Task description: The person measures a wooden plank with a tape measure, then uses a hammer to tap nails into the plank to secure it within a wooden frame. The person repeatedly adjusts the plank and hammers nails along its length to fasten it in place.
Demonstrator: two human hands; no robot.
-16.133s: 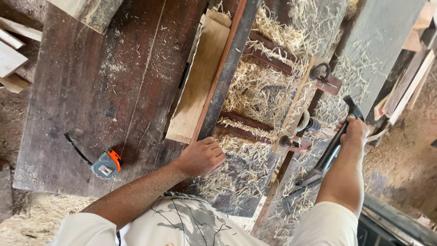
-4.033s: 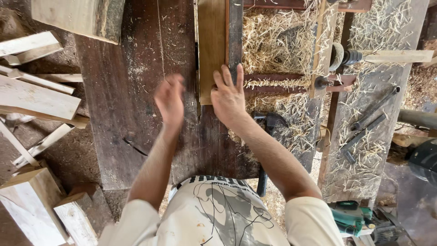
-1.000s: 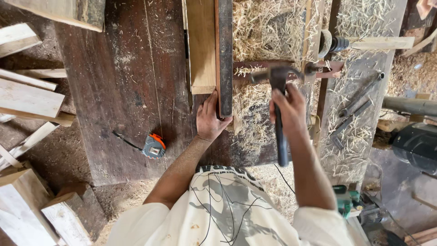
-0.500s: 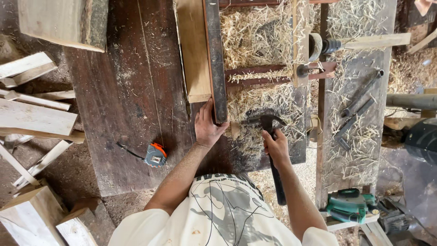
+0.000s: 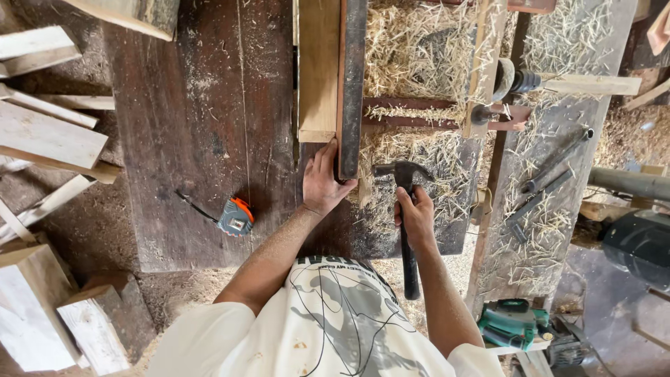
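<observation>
While my left hand (image 5: 322,183) has stayed pressed flat, fingers loose and clamped on nothing, against the near end of the dark, narrow wooden strip (image 5: 351,84), my right hand (image 5: 416,218) has drawn the black-handled claw hammer (image 5: 405,223) lower and nearer to me than it was a second ago. My right fingers are wrapped tight around the handle just below the steel head, which now sits just right of the strip's end without touching it, as far as I can tell. I judge this to be a short choked-up tap to nudge the strip against the pale wooden plank (image 5: 319,70) beside it, with the left palm steadying.

Both pieces lie on a dark, scuffed plank workbench (image 5: 202,126) littered with pale curly shavings (image 5: 419,49). An orange-and-grey tape measure (image 5: 235,217) rests to my left, well apart. Offcut pale boards (image 5: 49,136) lie on the sawdust floor, and a green power saw (image 5: 513,322) sits at the lower right.
</observation>
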